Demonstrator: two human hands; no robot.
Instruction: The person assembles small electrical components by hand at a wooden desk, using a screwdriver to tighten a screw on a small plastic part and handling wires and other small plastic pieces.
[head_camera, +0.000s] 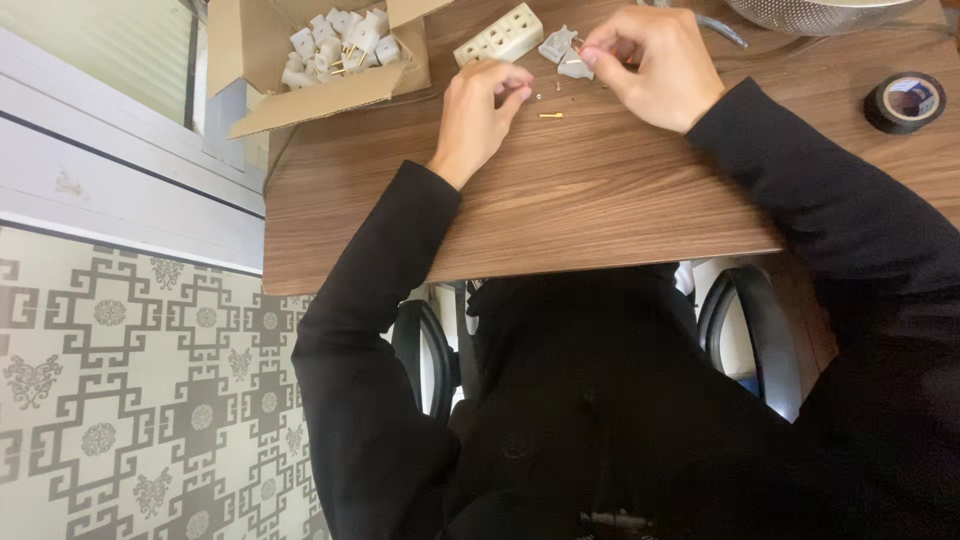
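Plug shell half is pinched in the right hand fingertips, while the left hand fingers curl nearly closed, maybe on a tiny screw, can't tell. Just below them a brass pin lies loose, so assembly looks barely started; farther left, the cardboard box holds plenty more plugs.

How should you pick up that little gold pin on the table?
Probably pinch the gold pin across its thin middle, coming straight down from above. It lies flat and alone on the table, so its long sides are free, just below the left hand.
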